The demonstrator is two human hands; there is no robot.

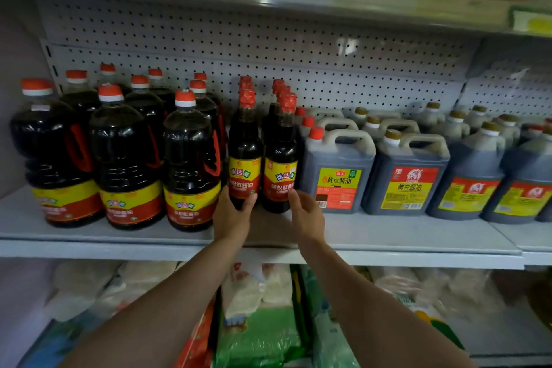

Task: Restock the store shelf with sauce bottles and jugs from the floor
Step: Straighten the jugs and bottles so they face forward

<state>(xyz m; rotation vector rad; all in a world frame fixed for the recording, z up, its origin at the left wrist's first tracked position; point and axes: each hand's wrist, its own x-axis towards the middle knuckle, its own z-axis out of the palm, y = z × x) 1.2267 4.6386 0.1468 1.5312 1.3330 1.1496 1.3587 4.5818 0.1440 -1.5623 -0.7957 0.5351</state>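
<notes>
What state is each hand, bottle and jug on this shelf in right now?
Left hand: grips left slim bottle, upright, capped.
Right hand: touches right slim bottle, upright, capped.
Big round bottles: upright, capped.
Handled jugs: upright, capped.

Lighting was even and dim from above; glare marked the dark round plastic sauce jugs (125, 140); edges were blurred and bowed by wide-angle distortion

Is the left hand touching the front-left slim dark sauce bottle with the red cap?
Touching. The head view shows the left hand wrapping thumb and fingers round the slim dark sauce bottle at its base.
</notes>
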